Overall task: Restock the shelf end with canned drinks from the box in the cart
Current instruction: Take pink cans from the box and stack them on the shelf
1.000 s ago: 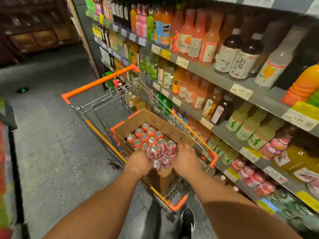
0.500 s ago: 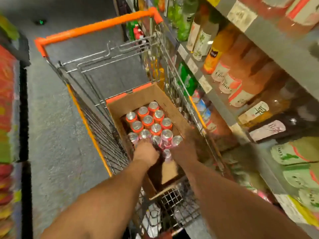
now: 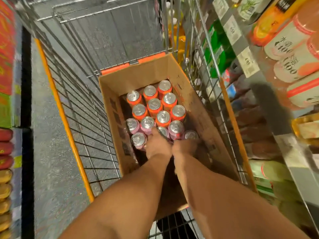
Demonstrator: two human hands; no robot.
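Observation:
An open cardboard box (image 3: 138, 73) stands in the wire cart (image 3: 64, 116). It holds several orange cans (image 3: 154, 105) at the far end and several pink cans (image 3: 147, 123) nearer me, all upright. Both my hands reach down into the near end of the box among the pink ones. My left hand (image 3: 156, 146) curls its fingers over a pink can (image 3: 163, 131). My right hand (image 3: 185, 147) is closed against another pink can (image 3: 190, 135) by the box's right wall. The backs of my hands hide the fingertips.
The drink shelf (image 3: 248, 62) with price tags and bottles runs close along the cart's right side. Stacked packaged goods (image 3: 6, 66) line the left edge of the aisle. Grey floor (image 3: 50, 152) lies between them and the cart.
My head has moved down and closer over the box. Both hands have sunk deeper among the pink cans at its near end.

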